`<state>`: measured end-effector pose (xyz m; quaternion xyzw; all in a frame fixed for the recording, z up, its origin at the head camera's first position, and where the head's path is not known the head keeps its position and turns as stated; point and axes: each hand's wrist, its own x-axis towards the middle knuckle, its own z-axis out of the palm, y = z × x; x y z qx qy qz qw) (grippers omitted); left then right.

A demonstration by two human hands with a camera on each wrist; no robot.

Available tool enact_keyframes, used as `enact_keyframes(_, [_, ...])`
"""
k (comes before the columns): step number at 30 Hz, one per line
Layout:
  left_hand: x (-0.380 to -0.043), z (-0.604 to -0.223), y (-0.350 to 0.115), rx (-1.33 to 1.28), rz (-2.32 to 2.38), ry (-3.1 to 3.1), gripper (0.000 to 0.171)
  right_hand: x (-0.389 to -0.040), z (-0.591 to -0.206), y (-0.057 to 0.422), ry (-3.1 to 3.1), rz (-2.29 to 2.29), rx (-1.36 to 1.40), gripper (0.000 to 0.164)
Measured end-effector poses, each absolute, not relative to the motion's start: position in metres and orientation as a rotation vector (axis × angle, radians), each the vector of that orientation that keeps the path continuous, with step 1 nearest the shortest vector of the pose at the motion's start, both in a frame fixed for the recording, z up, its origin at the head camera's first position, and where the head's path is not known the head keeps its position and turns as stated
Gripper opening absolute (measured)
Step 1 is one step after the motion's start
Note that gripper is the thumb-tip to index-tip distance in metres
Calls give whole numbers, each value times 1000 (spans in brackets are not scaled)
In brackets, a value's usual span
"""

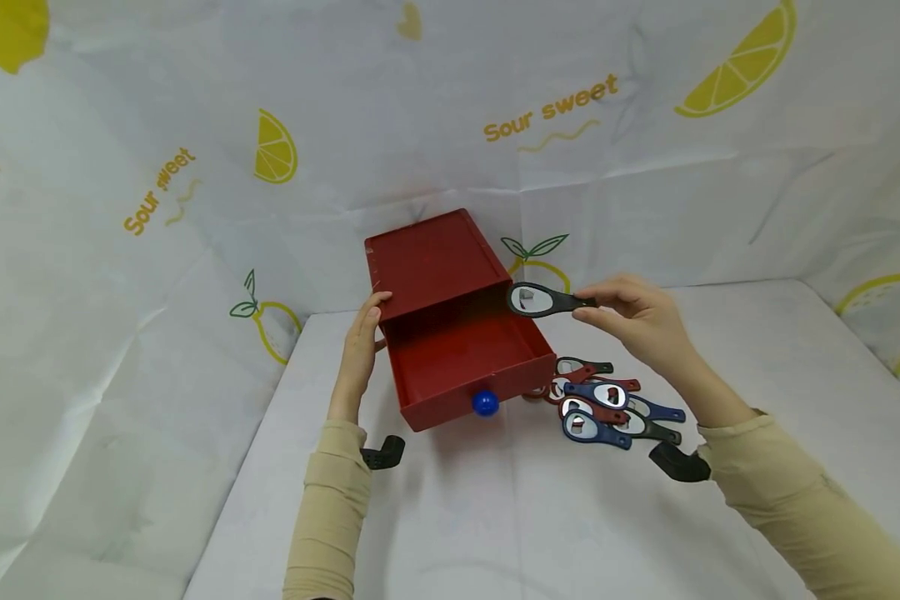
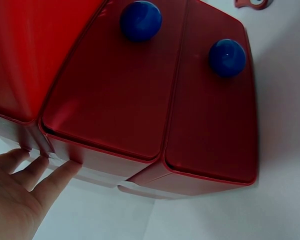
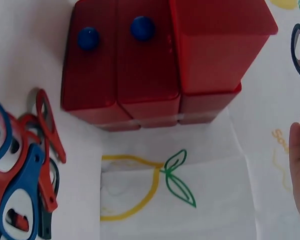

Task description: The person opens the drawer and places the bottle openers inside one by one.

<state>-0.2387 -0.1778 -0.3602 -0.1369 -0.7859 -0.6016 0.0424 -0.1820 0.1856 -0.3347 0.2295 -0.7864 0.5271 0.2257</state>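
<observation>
In the head view, my right hand (image 1: pixel 637 317) pinches the handle end of a black bottle opener (image 1: pixel 534 301) with a silvery oval head. The opener is held in the air beside the right edge of a red drawer cabinet (image 1: pixel 438 258). Its top drawer (image 1: pixel 465 342), with a blue knob (image 1: pixel 485 403), is pulled out, and no object shows inside. My left hand (image 1: pixel 358 346) rests against the cabinet's left side, its extended fingertips touching the side in the left wrist view. A pile of red, blue and black bottle openers (image 1: pixel 598 437) lies right of the drawer.
Two closed lower drawers with blue knobs (image 2: pixel 227 58) sit beneath the pulled-out one. The white table (image 1: pixel 480 533) runs up to a lemon-printed sheet (image 1: pixel 420 125) behind the cabinet. Dark wrist-camera mounts (image 1: pixel 678 462) jut inward from both sleeves.
</observation>
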Motion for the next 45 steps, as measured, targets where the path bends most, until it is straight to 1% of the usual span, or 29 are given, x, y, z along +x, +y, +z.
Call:
enact_keyframes(8, [-240, -360, -177, -412, -1850, -2406, 38, -192, -329, 158, -2227, 1390, 624, 21])
enact_keyframes(16, [-238, -360, -178, -401, -1850, -2408, 39, -202, -327, 132, -2277, 1444, 648, 21])
enact_keyframes(29, [-238, -360, -177, -384, -1856, -2406, 38, -219, -331, 110, -2449, 1451, 766, 21])
enact_keyframes(33, [-238, -361, -177, -393, -1849, -2404, 38, -222, -330, 106, -2524, 1347, 816, 21])
enact_keyframes(39, [-238, -361, -177, -404, -1852, -2400, 39, -226, -328, 102, -2559, 1111, 962, 20])
enact_keyframes(45, [-238, -359, -177, -398, -1846, -2405, 39, -229, -327, 100, -2631, 1001, 990, 19])
